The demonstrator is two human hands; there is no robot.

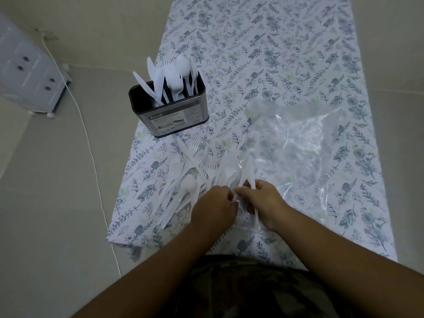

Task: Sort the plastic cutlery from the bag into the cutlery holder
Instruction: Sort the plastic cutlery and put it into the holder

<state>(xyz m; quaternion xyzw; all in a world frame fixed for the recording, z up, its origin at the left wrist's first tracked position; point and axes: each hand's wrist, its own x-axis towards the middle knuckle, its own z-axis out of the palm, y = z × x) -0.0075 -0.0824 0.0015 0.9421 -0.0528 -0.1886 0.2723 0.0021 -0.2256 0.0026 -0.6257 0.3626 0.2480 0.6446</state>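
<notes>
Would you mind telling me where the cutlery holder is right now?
In the head view the cutlery holder stands upright at the left edge of the floral cloth, beyond the loose pile of cutlery and left of the clear bag.

Setting: home interior, domestic room
Floor: large pale tiles, grout lines visible
Cover: floral-printed cloth spread flat on the floor
Furniture: small white plastic drawer cabinet with dark knobs, at left
Wiring: white cable trailing across the tiles

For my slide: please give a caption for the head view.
Both hands, left hand and right hand, gather white plastic cutlery beside clear plastic bag.
</notes>
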